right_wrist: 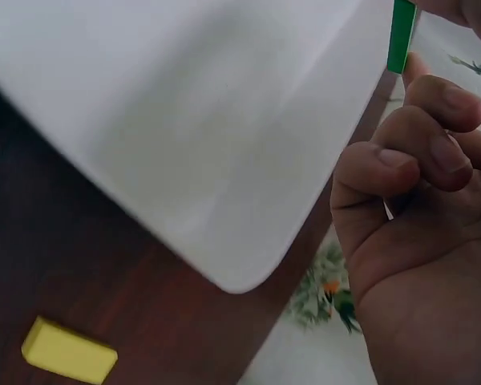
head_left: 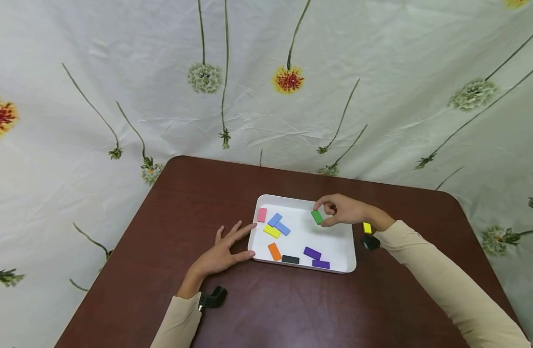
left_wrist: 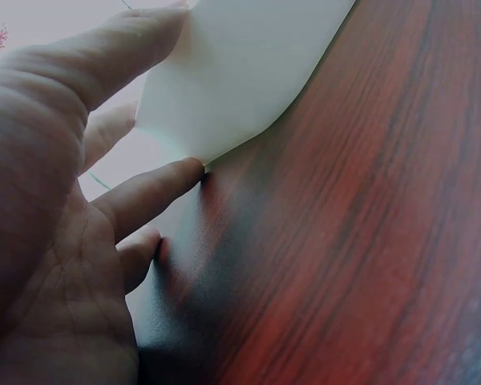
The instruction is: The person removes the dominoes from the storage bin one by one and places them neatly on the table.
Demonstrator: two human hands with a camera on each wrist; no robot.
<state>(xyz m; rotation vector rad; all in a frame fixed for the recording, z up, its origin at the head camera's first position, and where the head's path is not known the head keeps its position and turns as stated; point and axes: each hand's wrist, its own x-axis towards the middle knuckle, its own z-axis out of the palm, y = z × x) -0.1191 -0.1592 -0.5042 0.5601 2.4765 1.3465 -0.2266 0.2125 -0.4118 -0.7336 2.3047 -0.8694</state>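
Note:
A white rectangular tray [head_left: 338, 244] lies on the table. Over its right part my right hand [head_left: 346, 210] pinches a green rectangular block [head_left: 317, 217] between thumb and index finger. The right wrist view shows the other fingers curled and only one end of the green block [right_wrist: 401, 36]. At the tray's left side rests my left hand [head_left: 220, 254], fingers spread and fairly straight, the fingertips and thumb at the rim. In the tray lie pink [head_left: 262, 214], yellow [head_left: 272, 231], orange [head_left: 274, 251] and black [head_left: 290, 259] blocks, two blue blocks [head_left: 282, 228] and two purple blocks [head_left: 312, 253].
Another yellow block [head_left: 367, 227] lies on the table right of the tray, beneath the right wrist. The dark reddish-brown table [head_left: 205, 193] has its far edge against a flower-patterned cloth [head_left: 258, 111]. Each wrist carries a black device [head_left: 213, 297].

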